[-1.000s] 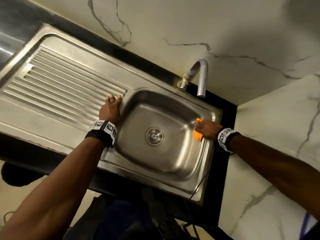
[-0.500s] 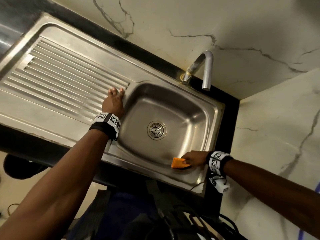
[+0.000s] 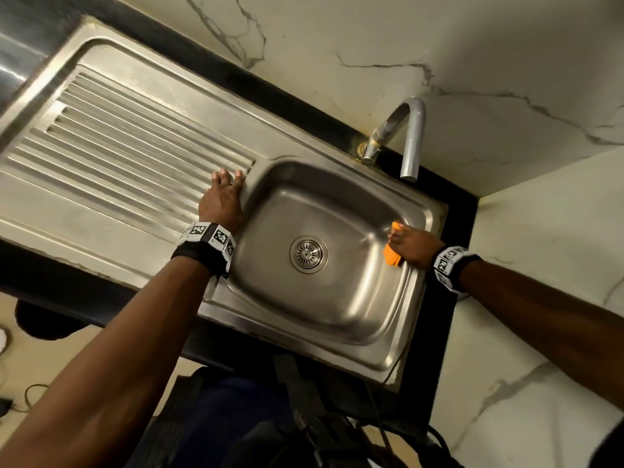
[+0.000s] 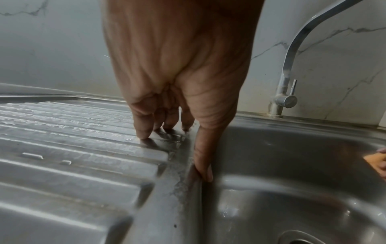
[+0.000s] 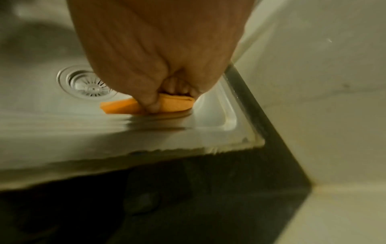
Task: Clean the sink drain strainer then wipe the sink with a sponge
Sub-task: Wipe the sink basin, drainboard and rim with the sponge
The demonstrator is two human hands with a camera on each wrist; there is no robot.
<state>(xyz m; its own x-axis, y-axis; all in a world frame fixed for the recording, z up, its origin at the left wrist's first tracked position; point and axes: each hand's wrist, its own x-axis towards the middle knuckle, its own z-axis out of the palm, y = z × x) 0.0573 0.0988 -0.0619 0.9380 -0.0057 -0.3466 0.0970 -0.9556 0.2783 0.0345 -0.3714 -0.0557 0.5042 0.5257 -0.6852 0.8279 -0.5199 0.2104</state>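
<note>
A steel sink [image 3: 337, 309] holds a round drain strainer [image 3: 308, 254] in the middle of its basin, also seen as the strainer [image 5: 87, 83] in the right wrist view. My right hand [image 3: 410, 246] grips an orange sponge [image 3: 391, 253] and presses it against the basin's right wall; the sponge [image 5: 133, 105] shows under my curled fingers. My left hand [image 3: 223, 197] rests open on the drainboard beside the basin's left rim, fingertips [image 4: 144, 133] on the ribs and thumb along the rim edge.
A ribbed steel drainboard [image 3: 118, 157] stretches to the left. A curved tap [image 3: 410, 140] rises behind the basin. Marble wall [image 3: 506, 79] stands behind and to the right, close to the sink's right edge. Black counter edge [image 3: 439, 349] borders the sink.
My right hand carried the sponge from the right wall to the basin's near right corner, then back up the right wall. The left hand stayed on the drainboard.
</note>
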